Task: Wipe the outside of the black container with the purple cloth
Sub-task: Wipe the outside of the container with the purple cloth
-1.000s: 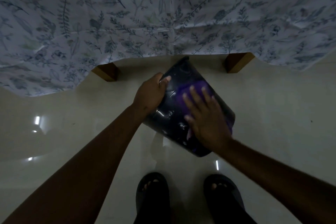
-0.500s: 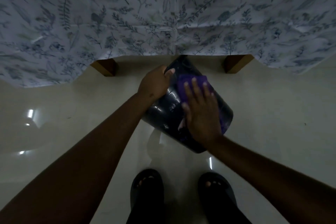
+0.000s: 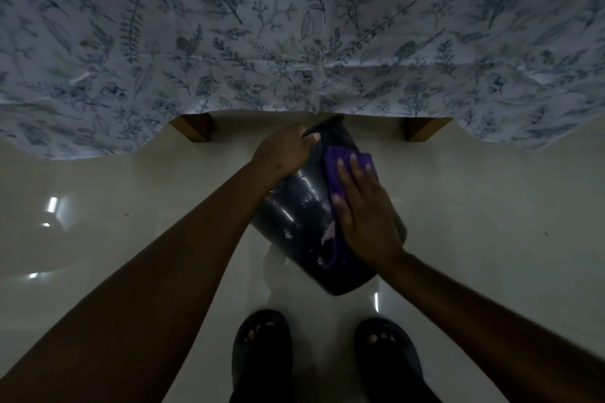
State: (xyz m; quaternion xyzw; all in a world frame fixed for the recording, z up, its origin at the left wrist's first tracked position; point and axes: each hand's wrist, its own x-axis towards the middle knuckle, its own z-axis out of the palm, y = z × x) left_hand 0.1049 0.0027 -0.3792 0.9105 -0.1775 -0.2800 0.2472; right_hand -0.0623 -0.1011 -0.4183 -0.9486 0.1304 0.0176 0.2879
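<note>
A glossy black container (image 3: 301, 219) is held tilted above the pale floor, its rim pointing away toward the table. My left hand (image 3: 283, 150) grips the rim at the far left, fingers curled over the edge. The purple cloth (image 3: 337, 167) lies on the container's upper side near the rim. My right hand (image 3: 363, 209) presses flat on the cloth with straight fingers, and a strip of the cloth trails down under the palm. The container's right side is hidden behind my right hand and wrist.
A table draped in a white leaf-print cloth (image 3: 294, 36) fills the top of the view, with two wooden legs (image 3: 193, 127) (image 3: 420, 129) showing beneath its hem. My feet in black sandals (image 3: 262, 347) stand on the shiny cream floor (image 3: 491, 206) just below the container.
My right hand has slid the purple cloth up the container's side toward the rim. My left hand keeps its grip on the rim, and the container has shifted slightly farther away.
</note>
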